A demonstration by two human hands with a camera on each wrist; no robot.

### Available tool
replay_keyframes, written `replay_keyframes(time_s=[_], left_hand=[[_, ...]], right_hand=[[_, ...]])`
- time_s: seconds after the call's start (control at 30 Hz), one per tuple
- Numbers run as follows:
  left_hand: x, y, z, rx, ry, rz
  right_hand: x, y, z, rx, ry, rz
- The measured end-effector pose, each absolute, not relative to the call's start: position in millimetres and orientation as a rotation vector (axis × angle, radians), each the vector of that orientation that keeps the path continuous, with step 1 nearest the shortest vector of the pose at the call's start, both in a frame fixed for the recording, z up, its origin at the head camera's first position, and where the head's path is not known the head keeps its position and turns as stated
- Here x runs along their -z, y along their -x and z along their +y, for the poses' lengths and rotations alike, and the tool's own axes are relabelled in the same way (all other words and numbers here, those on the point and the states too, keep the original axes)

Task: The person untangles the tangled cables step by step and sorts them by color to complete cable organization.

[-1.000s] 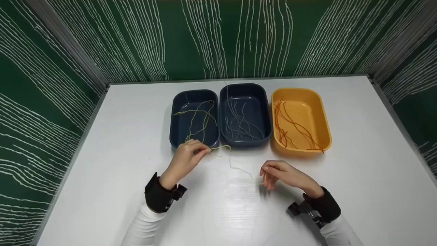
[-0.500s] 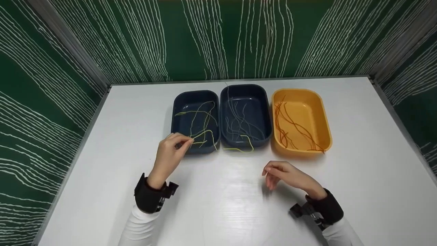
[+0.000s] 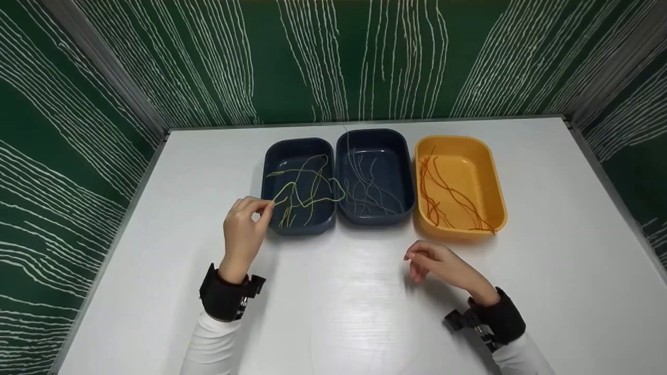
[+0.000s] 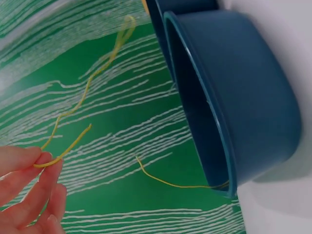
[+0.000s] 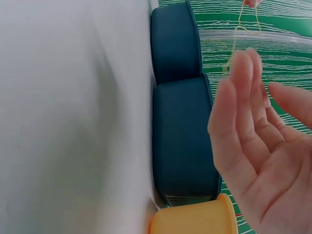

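Observation:
Between thumb and fingertips my left hand (image 3: pixel 244 226) pinches a yellow string (image 4: pixel 73 109) at the front left of the left dark blue bin (image 3: pixel 298 230). In the head view the string trails rightward over that bin, where other yellow strings (image 3: pixel 298 170) lie. A short end of the held string sticks out past the fingers in the left wrist view. My right hand (image 3: pixel 440 263) hovers over the table in front of the yellow bin (image 3: pixel 477 182), holding nothing. Its fingers look relaxed in the right wrist view, with the thumb apart from them.
A second dark blue bin (image 3: pixel 393 172), with several grey strings (image 3: pixel 369 179), stands between the left bin and the yellow one. Orange-red strings (image 3: pixel 458 195) lie in the yellow bin, one end over its front rim. A green wall with white lines (image 3: pixel 292 62) rises behind the table.
My left hand has moved left and slightly away from me, drawing the yellow string from the table's front area to over the left bin. The right hand no longer has string at its fingers.

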State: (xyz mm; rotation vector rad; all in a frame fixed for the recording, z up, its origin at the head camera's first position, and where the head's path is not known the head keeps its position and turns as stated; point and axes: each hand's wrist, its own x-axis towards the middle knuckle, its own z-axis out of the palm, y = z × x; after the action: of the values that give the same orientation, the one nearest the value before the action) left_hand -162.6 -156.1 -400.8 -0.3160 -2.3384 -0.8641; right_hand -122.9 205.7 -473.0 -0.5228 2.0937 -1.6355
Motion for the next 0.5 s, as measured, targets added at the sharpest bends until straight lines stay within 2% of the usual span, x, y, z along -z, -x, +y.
replay_keyframes(time_s=[0.5], left_hand=[[412, 171, -154, 0.627, 0.239, -2.278]], right_hand=[[468, 119, 202, 1.246, 0.550, 2.611]])
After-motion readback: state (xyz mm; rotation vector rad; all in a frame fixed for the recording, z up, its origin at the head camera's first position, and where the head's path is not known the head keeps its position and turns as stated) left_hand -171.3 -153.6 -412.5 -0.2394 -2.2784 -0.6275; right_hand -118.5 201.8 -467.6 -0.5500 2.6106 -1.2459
